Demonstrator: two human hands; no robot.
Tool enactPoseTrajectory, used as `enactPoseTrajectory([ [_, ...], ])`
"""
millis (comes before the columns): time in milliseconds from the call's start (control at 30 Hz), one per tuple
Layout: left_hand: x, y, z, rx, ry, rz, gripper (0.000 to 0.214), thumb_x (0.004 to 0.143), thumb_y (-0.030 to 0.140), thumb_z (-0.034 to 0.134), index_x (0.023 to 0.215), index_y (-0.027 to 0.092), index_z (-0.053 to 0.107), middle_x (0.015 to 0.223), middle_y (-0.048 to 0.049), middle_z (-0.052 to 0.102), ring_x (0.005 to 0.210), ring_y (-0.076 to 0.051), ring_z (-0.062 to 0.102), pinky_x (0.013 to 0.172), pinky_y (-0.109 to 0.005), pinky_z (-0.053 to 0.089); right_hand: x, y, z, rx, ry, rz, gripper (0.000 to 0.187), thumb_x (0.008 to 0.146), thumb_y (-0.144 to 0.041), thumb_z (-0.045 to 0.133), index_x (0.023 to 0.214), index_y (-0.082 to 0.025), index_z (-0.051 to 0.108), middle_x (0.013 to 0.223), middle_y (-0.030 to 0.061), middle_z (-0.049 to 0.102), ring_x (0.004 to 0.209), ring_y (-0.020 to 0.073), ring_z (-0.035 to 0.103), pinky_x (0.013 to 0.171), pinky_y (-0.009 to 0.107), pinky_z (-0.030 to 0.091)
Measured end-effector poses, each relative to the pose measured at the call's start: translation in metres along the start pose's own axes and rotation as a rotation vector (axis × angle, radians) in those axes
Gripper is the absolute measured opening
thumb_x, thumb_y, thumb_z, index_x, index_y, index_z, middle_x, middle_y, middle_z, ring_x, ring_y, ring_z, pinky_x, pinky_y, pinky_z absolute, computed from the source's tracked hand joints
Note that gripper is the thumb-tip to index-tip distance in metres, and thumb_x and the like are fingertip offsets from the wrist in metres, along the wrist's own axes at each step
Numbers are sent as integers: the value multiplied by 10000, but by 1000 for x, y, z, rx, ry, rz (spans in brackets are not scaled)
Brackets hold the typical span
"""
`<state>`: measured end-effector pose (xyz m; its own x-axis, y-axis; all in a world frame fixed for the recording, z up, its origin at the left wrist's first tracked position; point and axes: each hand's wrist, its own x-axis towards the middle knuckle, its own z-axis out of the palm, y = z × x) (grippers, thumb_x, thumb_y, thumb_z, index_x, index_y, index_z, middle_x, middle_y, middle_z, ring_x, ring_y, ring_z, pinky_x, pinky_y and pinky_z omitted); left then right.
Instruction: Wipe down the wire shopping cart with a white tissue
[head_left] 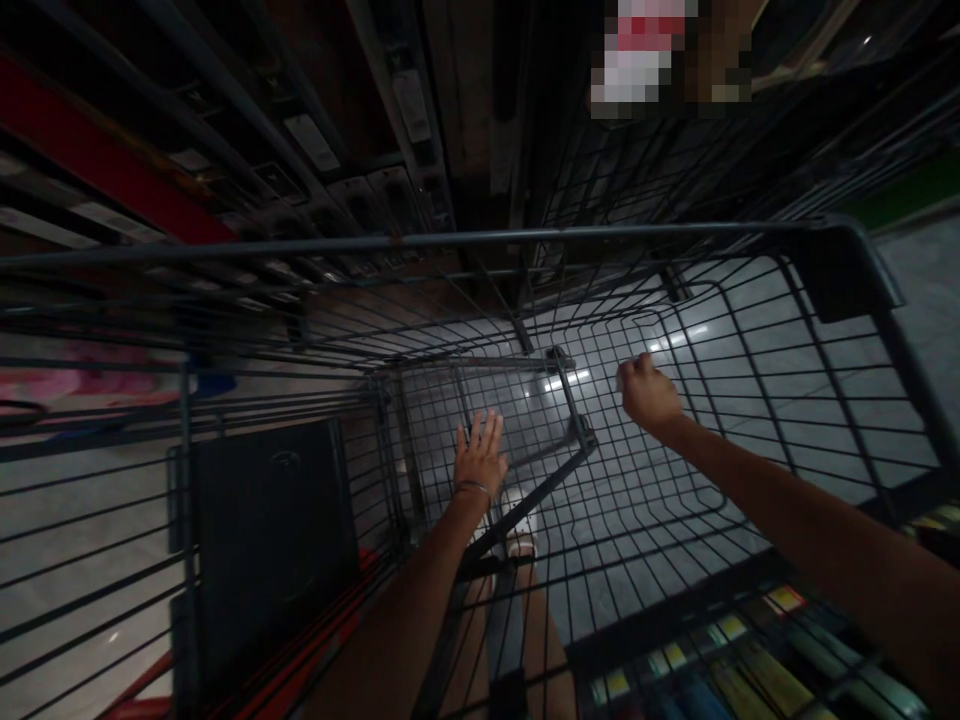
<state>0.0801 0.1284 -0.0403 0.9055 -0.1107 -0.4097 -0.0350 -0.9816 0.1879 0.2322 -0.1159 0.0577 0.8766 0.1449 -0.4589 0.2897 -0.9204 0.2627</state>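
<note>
I look down into a dark wire shopping cart in a dim store aisle. My left hand reaches down into the basket with its fingers stretched out and together, over the wire mesh near a small folded wire flap. It holds nothing. My right hand hovers further right above the basket floor, curled into a loose fist; whether anything is in it I cannot make out. My legs and a white shoe show through the mesh below.
A black panel stands at the cart's left end. Store shelving with price tags rises behind the cart. Coloured packages line a shelf at the lower right. Grey floor tiles show to the right.
</note>
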Motion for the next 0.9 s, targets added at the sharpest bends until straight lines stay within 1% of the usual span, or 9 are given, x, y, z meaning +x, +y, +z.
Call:
enactPoseTrajectory([
  [100,1,1,-1,2,-7,-8,683,863,293,431,1489,194,176,1561,-58,223,1449,-257,161,1164,-525,180,-19,-23,12,91,-120,-57,331,842,5,354,1107,-70,537,1163,224,486,936,244,645,748,307,502],
  [233,2,1,-2,1,-14,-9,678,865,284,424,1488,187,175,1563,-59,211,1451,-256,152,1166,-534,172,-49,-50,27,152,-217,-161,374,810,34,376,1131,-88,526,1182,212,497,919,221,657,753,290,512],
  [367,3,0,-4,-2,-17,-8,681,860,282,428,1487,187,180,1561,-59,215,1450,-257,157,1164,-540,178,-83,-80,41,212,-323,-326,413,783,57,374,1122,-103,546,1208,217,523,907,212,664,748,296,524],
  [467,3,-1,-5,-3,-12,-4,679,860,287,432,1485,187,187,1559,-59,219,1449,-255,163,1165,-533,183,-103,-101,45,243,-405,-460,418,740,56,442,1109,-90,574,1204,220,556,891,210,678,755,286,531],
  [533,2,-3,-6,-1,-7,5,684,861,295,437,1486,188,183,1558,-56,224,1450,-253,162,1169,-524,180,-111,-112,44,262,-449,-561,450,706,50,497,1125,-90,583,1206,208,579,937,215,676,785,273,531],
  [600,1,-5,-7,2,-3,16,688,863,301,438,1488,189,174,1557,-54,229,1450,-251,161,1171,-520,176,-115,-118,42,275,-471,-655,488,698,47,512,1163,-88,575,1226,201,584,998,224,661,816,274,531],
  [700,0,-7,-7,5,2,26,689,867,300,431,1490,185,159,1557,-60,228,1451,-251,155,1172,-525,166,-115,-120,40,280,-469,-753,497,717,40,498,1200,-61,559,1269,226,556,1043,246,644,862,317,531],
  [800,0,-9,-6,4,3,34,688,870,299,426,1490,182,153,1562,-65,211,1452,-254,149,1172,-529,160,-115,-118,40,280,-442,-799,454,740,-29,545,1194,-33,558,1293,248,526,1093,264,616,939,351,501],
  [900,1,-12,-7,0,-4,47,675,879,314,413,1489,179,158,1562,-67,210,1453,-254,146,1170,-524,169,-115,-118,39,253,-404,-801,382,788,-102,551,1163,-33,573,1279,234,536,1104,260,608,962,343,489],
])
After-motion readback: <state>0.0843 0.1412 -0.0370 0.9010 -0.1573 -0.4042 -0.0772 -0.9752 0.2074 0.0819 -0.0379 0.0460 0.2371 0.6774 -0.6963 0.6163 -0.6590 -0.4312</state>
